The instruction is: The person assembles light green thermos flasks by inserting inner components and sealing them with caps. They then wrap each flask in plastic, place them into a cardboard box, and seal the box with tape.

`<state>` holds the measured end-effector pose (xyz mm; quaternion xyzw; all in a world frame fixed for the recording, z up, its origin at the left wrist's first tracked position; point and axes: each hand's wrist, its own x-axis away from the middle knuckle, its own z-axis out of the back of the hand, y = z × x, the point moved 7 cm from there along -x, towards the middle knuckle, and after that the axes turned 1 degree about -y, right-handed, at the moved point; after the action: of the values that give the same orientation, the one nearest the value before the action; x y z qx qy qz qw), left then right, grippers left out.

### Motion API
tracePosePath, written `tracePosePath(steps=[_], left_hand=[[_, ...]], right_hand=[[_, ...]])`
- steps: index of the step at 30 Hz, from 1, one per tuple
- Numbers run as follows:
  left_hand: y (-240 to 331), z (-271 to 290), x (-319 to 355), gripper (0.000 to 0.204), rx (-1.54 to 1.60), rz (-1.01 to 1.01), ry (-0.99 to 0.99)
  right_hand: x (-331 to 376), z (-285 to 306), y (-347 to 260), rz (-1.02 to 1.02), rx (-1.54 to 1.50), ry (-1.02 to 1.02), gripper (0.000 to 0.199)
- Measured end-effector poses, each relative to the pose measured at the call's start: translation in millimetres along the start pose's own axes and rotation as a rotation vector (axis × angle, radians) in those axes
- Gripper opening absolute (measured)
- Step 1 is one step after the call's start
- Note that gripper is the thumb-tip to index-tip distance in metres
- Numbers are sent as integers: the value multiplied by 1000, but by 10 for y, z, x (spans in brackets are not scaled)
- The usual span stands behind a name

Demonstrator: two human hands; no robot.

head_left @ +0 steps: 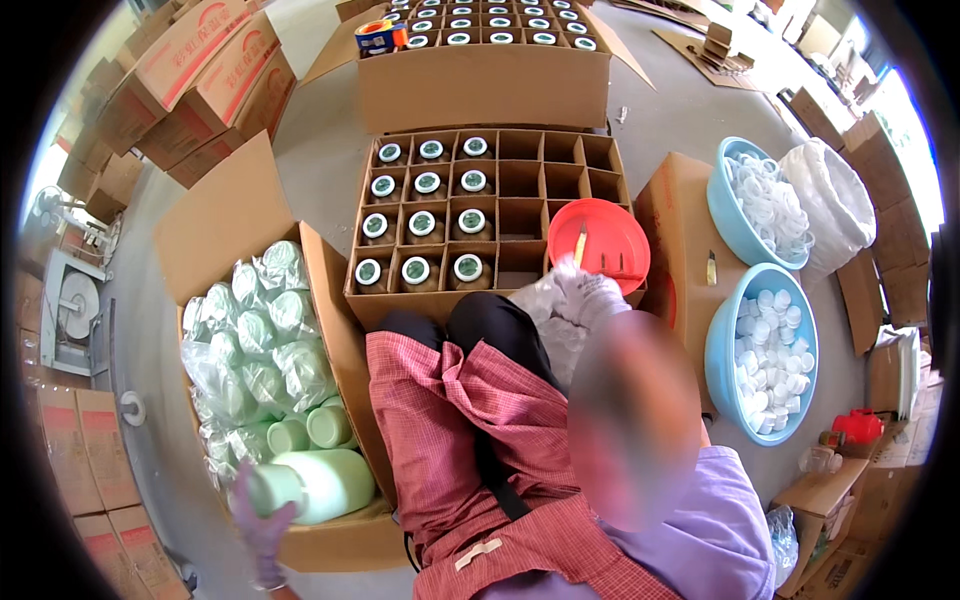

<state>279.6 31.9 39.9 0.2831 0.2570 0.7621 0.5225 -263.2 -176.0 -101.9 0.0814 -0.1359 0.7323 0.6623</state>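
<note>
My left hand (262, 528), in a purple glove, grips one end of a pale green bottle (328, 487), thumb and fingers on either side. The bottle lies tilted at the near end of an open carton (345, 350) on the left. That carton holds several pale green bottles in clear plastic bags (256, 332); two bare green ends (328, 427) show beside them. My right hand (592, 296), in a white glove, is closed on a crumpled clear plastic bag (560, 345) at the near edge of a red basin (610, 235). A blurred patch covers the right forearm.
Ahead, a divided carton (415, 303) holds several bottles with white-rimmed green tops (415, 268). Another filled carton (480, 92) stands beyond, with a tape roll (378, 38). Blue basins hold white rings (765, 200) and white caps (770, 345). A white sack (825, 205) stands right.
</note>
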Motion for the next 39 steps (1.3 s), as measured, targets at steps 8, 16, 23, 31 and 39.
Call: tracePosePath(steps=[8,16,23,31,39], left_hand=[[988,269,-722,63,383,-449,46],[2377,-2014,-827,77,1723,-515,-988],[1969,-2569,-408,84,1067,-176,-1066],[2219,-2133,252,69,692,-398,-352],[2168,-2268,137,91,733,-311,-538]], right_hand=[[484,1033,-956,498,-985,393,28],[557,-1917,895,-97,-294,329,39],[1220,1131,-423,360,-950,315,49],[1159,671,-958,519,-1644,-2,83],[1303,949,-1066,607,-1499,131,83]])
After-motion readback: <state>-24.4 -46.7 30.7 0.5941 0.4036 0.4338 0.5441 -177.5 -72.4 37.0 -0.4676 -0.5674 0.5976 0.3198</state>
